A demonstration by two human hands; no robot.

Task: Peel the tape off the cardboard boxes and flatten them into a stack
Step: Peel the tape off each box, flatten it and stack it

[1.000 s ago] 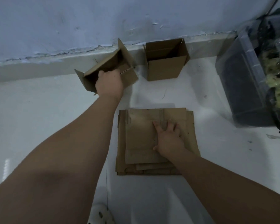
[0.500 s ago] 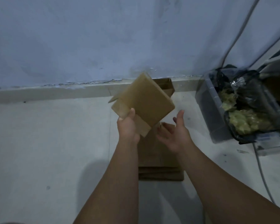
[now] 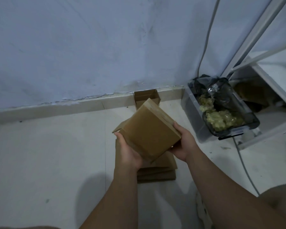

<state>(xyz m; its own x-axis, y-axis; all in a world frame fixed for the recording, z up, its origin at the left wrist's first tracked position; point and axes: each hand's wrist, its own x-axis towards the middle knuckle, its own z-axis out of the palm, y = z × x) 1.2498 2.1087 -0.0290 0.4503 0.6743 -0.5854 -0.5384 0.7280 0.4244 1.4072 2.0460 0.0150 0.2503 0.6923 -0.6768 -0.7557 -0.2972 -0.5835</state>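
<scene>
Now both hands had closed on the cardboard box (image 3: 149,129), where half a second before only the left hand (image 3: 129,152) carried it and the right hand (image 3: 182,144) reached in with fingers spread. A full second before, that right hand lay flat on the stack of flattened boxes (image 3: 157,172) while the left grasped the box near the wall. So the box had come off the floor and was ready for tape removal, I judged. It hung tilted above the stack, 1 corner pointing near, the left palm cupped under its near-left edge and thumb along the side, the right fingers wrapped around its right corner. Beyond it, 1 open box (image 3: 144,96) stood against the skirting. Whether tape lay on the held box could not be told.
</scene>
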